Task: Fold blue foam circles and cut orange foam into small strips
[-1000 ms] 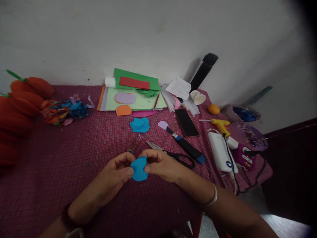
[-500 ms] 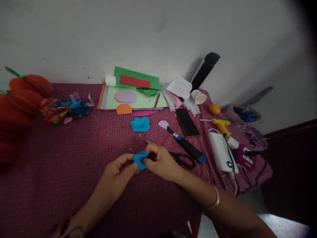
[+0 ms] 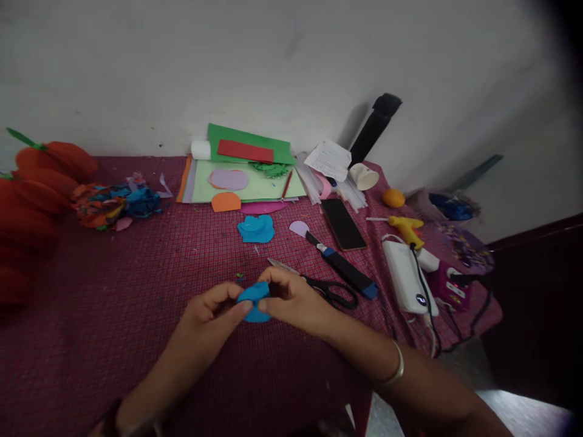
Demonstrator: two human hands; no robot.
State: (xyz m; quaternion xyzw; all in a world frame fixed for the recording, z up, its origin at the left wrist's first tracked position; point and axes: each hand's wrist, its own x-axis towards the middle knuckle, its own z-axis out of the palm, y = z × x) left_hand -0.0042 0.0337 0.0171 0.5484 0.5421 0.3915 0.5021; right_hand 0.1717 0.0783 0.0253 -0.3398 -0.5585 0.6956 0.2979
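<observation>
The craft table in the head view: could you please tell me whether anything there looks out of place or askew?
Only the white paper cup near the wall, which lies tipped on its side. Coloured paper scraps are heaped at the left. Nothing looks spilled or broken.

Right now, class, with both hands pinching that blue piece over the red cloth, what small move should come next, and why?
Probably rolling the blue piece a little tighter between thumbs and forefingers. The left hand and right hand both pinch it, and it looks bent, not flat. The scissors and glue gun lie untouched on the cloth, so shaping seems the step in hand.
</observation>
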